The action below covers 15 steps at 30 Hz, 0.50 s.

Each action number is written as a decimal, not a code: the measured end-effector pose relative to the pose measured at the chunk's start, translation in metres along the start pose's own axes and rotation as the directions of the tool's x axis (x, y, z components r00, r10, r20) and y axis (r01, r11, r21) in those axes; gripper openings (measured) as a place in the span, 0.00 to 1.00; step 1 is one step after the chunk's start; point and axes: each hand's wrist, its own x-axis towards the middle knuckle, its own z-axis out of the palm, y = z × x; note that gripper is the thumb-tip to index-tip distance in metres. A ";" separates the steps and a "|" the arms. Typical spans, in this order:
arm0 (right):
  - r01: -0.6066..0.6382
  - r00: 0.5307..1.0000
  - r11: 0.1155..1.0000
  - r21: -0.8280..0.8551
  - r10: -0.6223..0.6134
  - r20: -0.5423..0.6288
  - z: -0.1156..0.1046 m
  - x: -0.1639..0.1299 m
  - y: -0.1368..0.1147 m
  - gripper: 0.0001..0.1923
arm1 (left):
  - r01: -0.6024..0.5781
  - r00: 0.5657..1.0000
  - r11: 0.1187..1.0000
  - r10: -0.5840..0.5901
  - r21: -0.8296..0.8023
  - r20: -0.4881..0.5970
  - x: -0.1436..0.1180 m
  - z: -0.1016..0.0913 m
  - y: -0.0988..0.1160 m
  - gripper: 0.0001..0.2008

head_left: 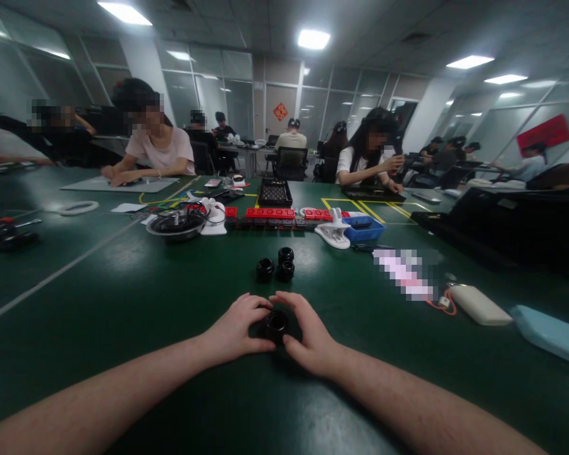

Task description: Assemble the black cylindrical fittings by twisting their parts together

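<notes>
Cupping a black ring-shaped piece [277,325] between your left hand [237,327] and right hand [313,332], straight ahead of you and low over the green counter [171,309]. Your fingers are half curled on both sides, part-way open: fingertips arch round the far side, thumbs come round the near side. Contact looks likely; cannot tell how firmly either hand grips, or whether the underside rests on the surface. The hole faces up and towards you. Two-sided hold probably there to steady a round body that could roll or slip.

Pose: your forearms slant in from the lower corners and converge at the piece, palms turned towards each other, wrists low, elbows out of view.

Just beyond your fingertips, three similar pieces: the left one [265,268], the near right one [287,270] and the rear one [286,254]. Clustered close, presumably for an easy reach. Farther off, red blocks [270,213], a white clip [334,235] and a blue bin [367,234] line up, likely kept back from your working spot.
</notes>
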 end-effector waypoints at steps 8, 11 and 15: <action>-0.127 0.990 0.989 -0.080 0.122 -0.075 0.004 0.001 0.002 0.30 | -0.002 1.000 1.000 0.002 -0.026 -0.020 -0.001 -0.006 0.010 0.16; -0.169 0.983 0.981 -0.095 0.162 -0.085 0.005 0.002 0.001 0.31 | -0.004 1.000 1.000 0.004 -0.031 -0.012 -0.001 -0.006 0.010 0.16; -0.199 0.977 0.973 -0.112 0.189 -0.101 0.006 0.004 0.002 0.33 | -0.012 1.000 1.000 0.012 -0.019 -0.014 -0.002 -0.004 0.008 0.16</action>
